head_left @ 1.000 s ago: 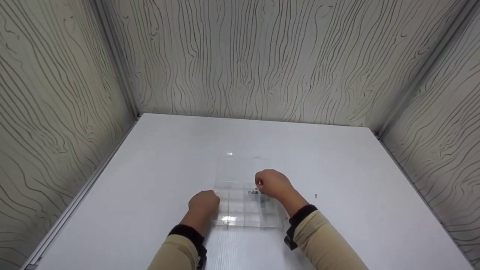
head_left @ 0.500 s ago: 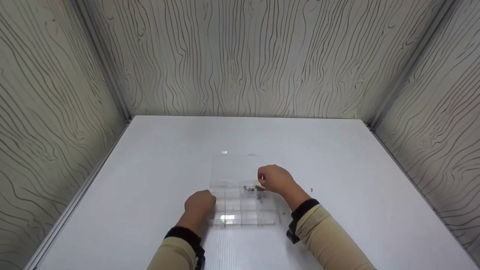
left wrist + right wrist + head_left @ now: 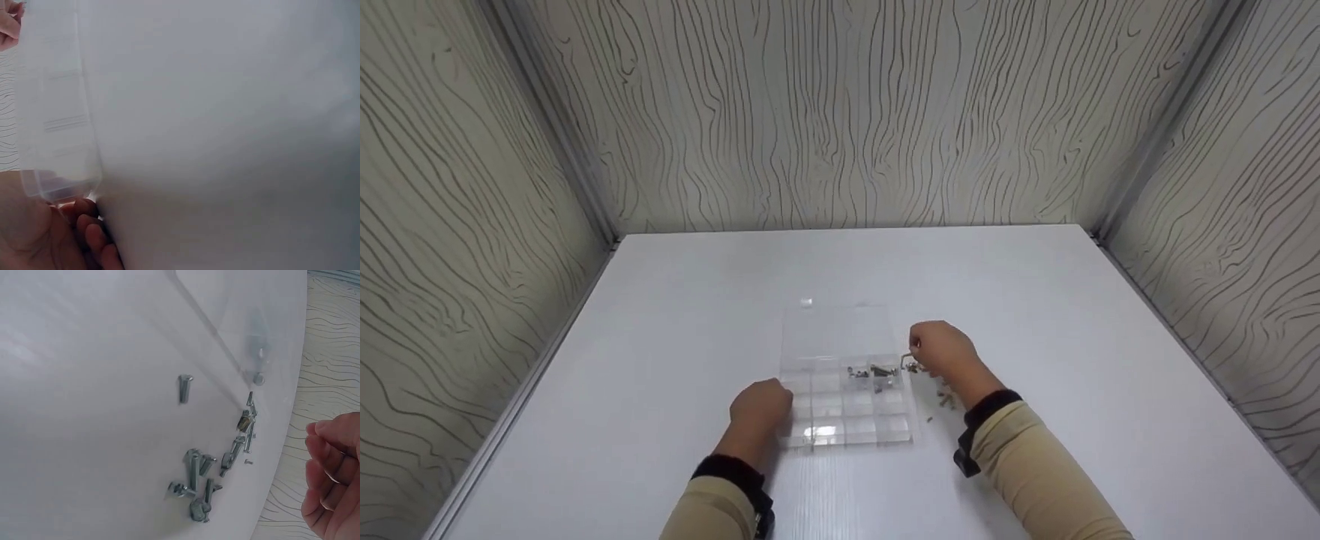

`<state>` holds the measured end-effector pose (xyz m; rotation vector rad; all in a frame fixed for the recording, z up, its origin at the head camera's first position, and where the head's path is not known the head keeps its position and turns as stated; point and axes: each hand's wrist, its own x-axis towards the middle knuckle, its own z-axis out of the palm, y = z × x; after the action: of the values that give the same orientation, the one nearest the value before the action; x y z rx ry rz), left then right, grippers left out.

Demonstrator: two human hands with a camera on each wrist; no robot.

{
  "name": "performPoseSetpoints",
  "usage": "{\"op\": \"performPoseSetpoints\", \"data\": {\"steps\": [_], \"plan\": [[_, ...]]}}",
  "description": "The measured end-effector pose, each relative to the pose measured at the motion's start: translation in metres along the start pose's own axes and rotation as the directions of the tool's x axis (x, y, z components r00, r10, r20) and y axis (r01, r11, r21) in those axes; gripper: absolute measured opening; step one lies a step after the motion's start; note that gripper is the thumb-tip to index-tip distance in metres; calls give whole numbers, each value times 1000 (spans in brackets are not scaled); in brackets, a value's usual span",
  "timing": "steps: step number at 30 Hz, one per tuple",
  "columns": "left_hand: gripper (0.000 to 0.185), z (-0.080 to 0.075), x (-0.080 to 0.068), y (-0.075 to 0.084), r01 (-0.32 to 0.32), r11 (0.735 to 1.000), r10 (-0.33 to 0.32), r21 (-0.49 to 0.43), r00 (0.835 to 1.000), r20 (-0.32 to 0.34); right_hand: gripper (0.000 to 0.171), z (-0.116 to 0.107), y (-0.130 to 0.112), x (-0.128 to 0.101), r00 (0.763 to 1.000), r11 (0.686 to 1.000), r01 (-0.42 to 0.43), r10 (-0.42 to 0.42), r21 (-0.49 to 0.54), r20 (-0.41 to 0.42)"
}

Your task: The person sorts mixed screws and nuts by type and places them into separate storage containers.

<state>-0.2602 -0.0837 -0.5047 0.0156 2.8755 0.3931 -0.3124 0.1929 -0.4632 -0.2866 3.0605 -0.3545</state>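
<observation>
A clear plastic compartment box lies on the table with its transparent lid folded back. My left hand grips the box's left side; in the left wrist view its fingers curl at the box corner. Screws and other small metal pieces lie in compartments at the back right. Just right of the box, my right hand hovers over loose bolts and screws, several of them spread on the table. Its fingers are loosely curled in the right wrist view, and nothing shows between them.
The white table is closed in by wood-grain panels at the back and both sides. One bolt lies apart from the others, near the box's right side.
My right hand has moved from above the back-right compartments to the right, past the box edge. Metal pieces in those compartments are now uncovered. The left hand keeps hold of the box.
</observation>
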Motion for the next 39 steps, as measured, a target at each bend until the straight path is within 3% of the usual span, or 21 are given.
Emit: {"op": "performPoseSetpoints", "data": {"steps": [8, 15, 22, 31, 35, 38, 39], "plan": [[11, 1, -2, -3, -100, 987, 99, 127, 995, 14, 6, 13, 12, -3, 991, 994, -111, 112, -18, 69], [4, 5, -2, -8, -66, 994, 64, 89, 998, 26, 7, 28, 15, -5, 986, 992, -116, 121, -50, 115], [28, 5, 5, -6, 51, 993, -53, -106, 999, -15, 7, 33, 21, -4, 990, 993, -99, 105, -71, 96], [28, 4, 7, -2, 40, 996, -40, -82, 999, -1, 10, 33, 25, -4, 986, 989, -119, 128, -86, 108], [6, 1, 4, -1, -31, 997, 27, 70, 998, 48, 5, 32, 24, -5, 985, 987, -119, 131, -105, 116], [18, 0, 2, -1, -86, 984, 76, 154, 995, 69, 10, 29, 23, -4, 982, 985, -129, 144, -119, 124], [16, 0, 2, -1, -75, 988, 67, 133, 996, 63, 11, 27, 22, -4, 981, 984, -132, 147, -118, 125]]}}
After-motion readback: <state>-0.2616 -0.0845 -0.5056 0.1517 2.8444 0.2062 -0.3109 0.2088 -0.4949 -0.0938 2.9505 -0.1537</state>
